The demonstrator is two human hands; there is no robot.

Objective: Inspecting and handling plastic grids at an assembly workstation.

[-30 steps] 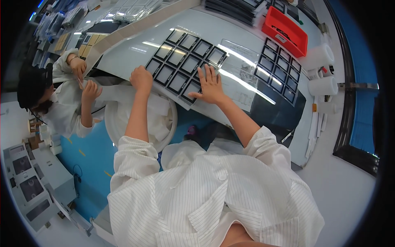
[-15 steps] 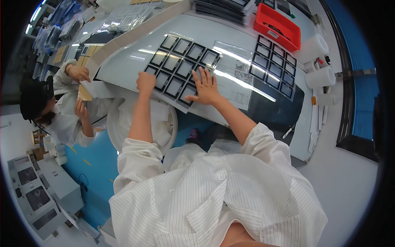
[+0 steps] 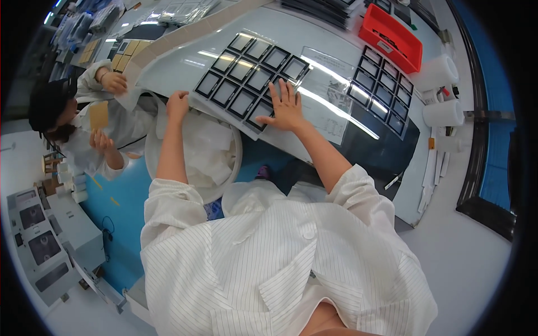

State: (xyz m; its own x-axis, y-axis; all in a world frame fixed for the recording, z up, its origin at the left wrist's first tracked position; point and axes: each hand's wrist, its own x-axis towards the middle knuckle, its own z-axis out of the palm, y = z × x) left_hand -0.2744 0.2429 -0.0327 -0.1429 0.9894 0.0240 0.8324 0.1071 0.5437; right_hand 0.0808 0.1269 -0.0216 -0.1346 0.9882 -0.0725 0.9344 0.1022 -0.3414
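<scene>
My right hand (image 3: 287, 107) lies with fingers spread on the lower right of a sheet of black square frames (image 3: 259, 75) with pale centres, set in rows on the table. My left hand (image 3: 178, 105) is closed in a pinch just past the table's near edge, left of that sheet and above a round white bin (image 3: 237, 159). Whatever its fingers hold, if anything, I cannot make out. Under the bin's rim, crumpled white material (image 3: 196, 148) fills it. A second sheet of black frames (image 3: 382, 89) lies farther right.
A red tray (image 3: 390, 36) with small dark parts stands at the back right, beside white rolls (image 3: 443, 113). A clear printed sheet (image 3: 325, 106) lies between the frame sheets. On the left, a co-worker (image 3: 84, 123) holds a tan square piece (image 3: 98, 115). A low cardboard divider (image 3: 185, 36) crosses the table.
My left hand has moved left, away from the frame sheet and out over the bin. My right hand stays on the sheet. The co-worker's hands have moved apart, the tan piece now raised.
</scene>
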